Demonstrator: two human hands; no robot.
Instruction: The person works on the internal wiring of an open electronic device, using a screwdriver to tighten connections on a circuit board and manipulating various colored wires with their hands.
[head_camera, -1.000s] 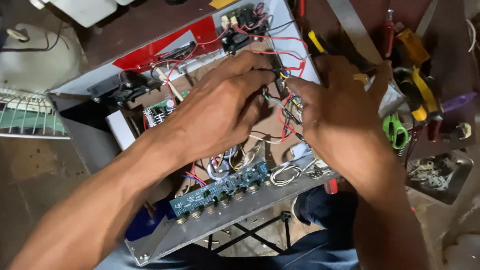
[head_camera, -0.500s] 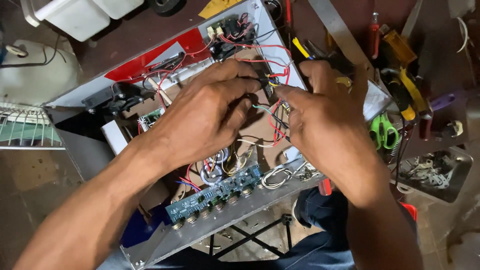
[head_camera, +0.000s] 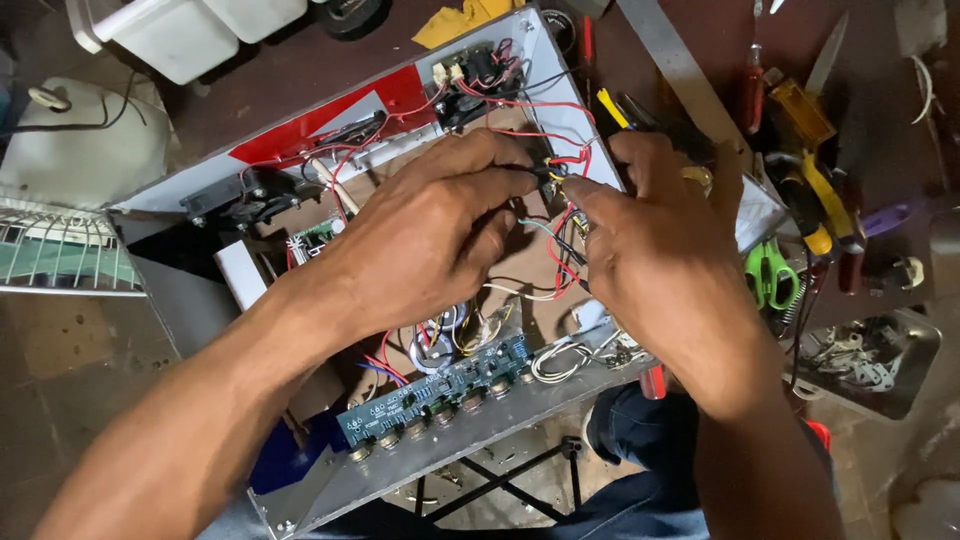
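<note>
Desk of dark, worn wood carries an opened metal chassis tilted toward the person, with bare floor below on the left. Beyond the left hand sit a white bin and a white wire rack farther out to that side. Right of the right hand lie green scissors, yellow-handled pliers, a screwdriver and a metal tray of small parts. Both hands meet over the chassis, fingertips nearly touching. The left grip is pinched shut on a bundle of wires, red, black and yellow, just at the chassis's far wall; the right grip, thumb and forefinger drawn together, closes on the same wires from the other side. Under the hands more red wires loop down. Nearer the person, below both wrists, a green circuit board runs along the front panel with a row of knobs, and white wires coil beside it. The hands hide most of the chassis interior, so where the pinched wires end cannot be made out. Tray contents are too small to tell, and the bin and rack are cut off by the frame edge.
</note>
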